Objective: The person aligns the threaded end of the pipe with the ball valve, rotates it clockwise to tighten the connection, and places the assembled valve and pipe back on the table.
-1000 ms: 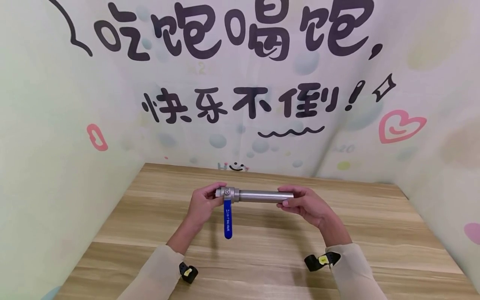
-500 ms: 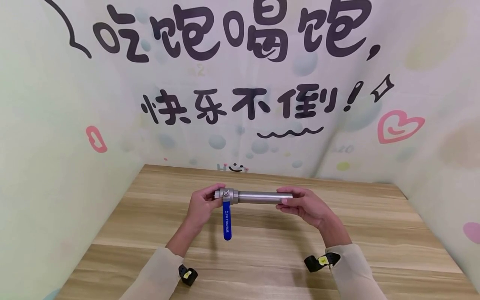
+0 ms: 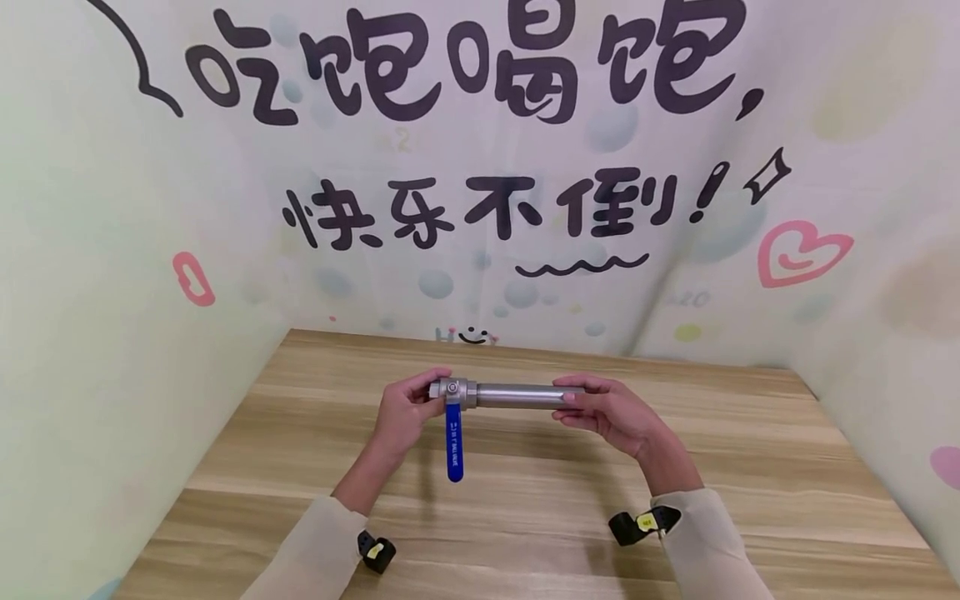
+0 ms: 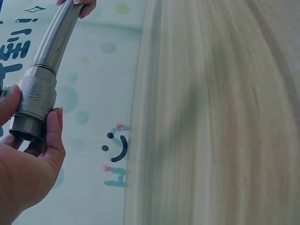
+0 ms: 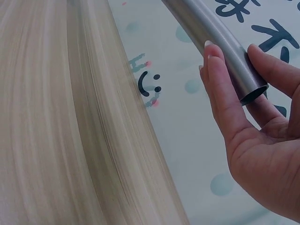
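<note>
A steel ball valve [image 3: 459, 392] with a blue lever handle [image 3: 454, 442] is joined to a straight metal pipe [image 3: 517, 395]. The lever points toward the person, square to the pipe. My left hand [image 3: 402, 412] grips the valve body at its outer end; in the left wrist view the valve [image 4: 35, 96] sits between thumb and fingers. At the other end, my right hand [image 3: 615, 414] holds the pipe's free end. The right wrist view shows that open pipe end [image 5: 251, 86] between the thumb and fingers. Valve and pipe are held level above the table, casting shadows on it.
Below the hands lies a wood-grain table [image 3: 525, 517]. A printed white backdrop [image 3: 480, 292] with dark characters rises along its back edge, and pale walls stand at both sides. Black wrist cameras [image 3: 377, 552] are strapped to both sleeves.
Both hands keep their hold on the valve and pipe. The pipe's free end sits slightly deeper in the right hand, its tip now covered in the head view.
</note>
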### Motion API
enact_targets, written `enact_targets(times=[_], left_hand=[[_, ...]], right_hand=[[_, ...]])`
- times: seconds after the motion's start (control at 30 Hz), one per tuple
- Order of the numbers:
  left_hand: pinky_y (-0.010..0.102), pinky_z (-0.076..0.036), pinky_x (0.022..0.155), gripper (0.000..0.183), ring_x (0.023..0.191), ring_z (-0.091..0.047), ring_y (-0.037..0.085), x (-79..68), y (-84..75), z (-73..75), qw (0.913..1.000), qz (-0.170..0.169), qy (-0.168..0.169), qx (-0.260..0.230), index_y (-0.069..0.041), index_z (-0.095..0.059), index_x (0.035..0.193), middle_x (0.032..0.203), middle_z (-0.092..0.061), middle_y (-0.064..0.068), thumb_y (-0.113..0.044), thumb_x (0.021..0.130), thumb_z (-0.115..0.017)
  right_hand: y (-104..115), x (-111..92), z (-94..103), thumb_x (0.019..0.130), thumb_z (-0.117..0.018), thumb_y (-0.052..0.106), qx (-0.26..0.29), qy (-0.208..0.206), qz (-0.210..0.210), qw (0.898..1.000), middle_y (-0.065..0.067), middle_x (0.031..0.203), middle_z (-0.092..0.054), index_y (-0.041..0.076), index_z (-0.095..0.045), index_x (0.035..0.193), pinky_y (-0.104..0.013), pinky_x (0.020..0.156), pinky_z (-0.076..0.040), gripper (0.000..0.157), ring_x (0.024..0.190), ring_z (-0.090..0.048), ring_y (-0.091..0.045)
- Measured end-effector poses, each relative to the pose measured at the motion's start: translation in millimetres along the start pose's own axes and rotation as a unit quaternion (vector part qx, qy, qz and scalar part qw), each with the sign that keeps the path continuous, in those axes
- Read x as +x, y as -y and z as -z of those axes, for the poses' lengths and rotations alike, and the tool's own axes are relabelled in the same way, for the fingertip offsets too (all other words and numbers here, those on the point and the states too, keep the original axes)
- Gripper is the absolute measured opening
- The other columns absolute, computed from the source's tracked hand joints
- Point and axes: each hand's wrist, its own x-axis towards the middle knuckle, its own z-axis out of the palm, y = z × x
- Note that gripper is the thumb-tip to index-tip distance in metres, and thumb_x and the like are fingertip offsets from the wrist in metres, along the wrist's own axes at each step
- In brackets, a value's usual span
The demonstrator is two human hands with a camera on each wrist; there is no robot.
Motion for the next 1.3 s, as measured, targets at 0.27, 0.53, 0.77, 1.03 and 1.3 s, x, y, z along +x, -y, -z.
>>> enact_targets(times=[0.27, 0.53, 0.77, 1.03, 1.3], left_hand=[[0.024, -0.057, 0.077, 0.037, 0.096, -0.062, 0.023, 0.8, 0.6, -0.6, 0.9999, 0.009, 0.005, -0.004, 0.000, -0.068, 0.117, 0.117, -0.065, 0.021, 0.013, 0.082, -0.066], [0.024, -0.056, 0.077, 0.037, 0.098, -0.061, 0.029, 0.8, 0.6, -1.7, 1.0000, 0.005, 0.003, -0.004, 0.001, -0.068, 0.117, 0.117, -0.064, 0.022, 0.014, 0.082, -0.065], [0.024, -0.057, 0.077, 0.037, 0.095, -0.062, 0.025, 0.2, 1.6, -1.5, 1.0000, 0.000, 0.006, -0.001, 0.001, -0.068, 0.117, 0.116, -0.065, 0.022, 0.013, 0.082, -0.065], [0.021, -0.056, 0.075, 0.037, 0.093, -0.061, 0.020, -1.6, -2.8, -0.7, 1.0000, -0.003, 0.005, 0.000, 0.002, -0.068, 0.116, 0.116, -0.064, 0.021, 0.015, 0.081, -0.066], [0.021, -0.056, 0.075, 0.037, 0.092, -0.061, 0.019, -1.4, -2.4, -0.2, 0.9999, -0.003, 0.009, -0.005, 0.002, -0.068, 0.116, 0.115, -0.064, 0.021, 0.014, 0.081, -0.067]], right_hand=[[0.4, -1.0, 1.4, 0.095, -0.061, 0.007, -0.002, 0.002, -0.003, 1.000, -0.014, 0.109, -0.064, 0.005, -0.064, 0.116, -0.034, 0.087, -0.056, 0.022, 0.091, -0.071, -0.023], [-0.7, -0.1, 3.0, 0.094, -0.062, 0.009, -0.008, -0.005, -0.002, 1.000, -0.013, 0.111, -0.064, 0.002, -0.064, 0.118, -0.034, 0.088, -0.055, 0.025, 0.094, -0.071, -0.024], [-1.8, 0.0, 2.8, 0.094, -0.062, 0.006, -0.009, -0.003, -0.004, 1.000, -0.013, 0.110, -0.066, -0.002, -0.061, 0.121, -0.034, 0.087, -0.056, 0.028, 0.094, -0.071, -0.024], [0.6, -1.6, 0.3, 0.085, -0.065, -0.008, -0.014, 0.000, -0.005, 1.000, -0.016, 0.114, -0.060, -0.003, -0.057, 0.126, -0.033, 0.087, -0.056, 0.041, 0.094, -0.070, -0.023], [-0.8, -1.9, -0.5, 0.084, -0.065, -0.010, -0.019, -0.009, -0.001, 1.000, -0.017, 0.117, -0.056, -0.003, -0.056, 0.126, -0.032, 0.086, -0.057, 0.043, 0.093, -0.071, -0.023]])
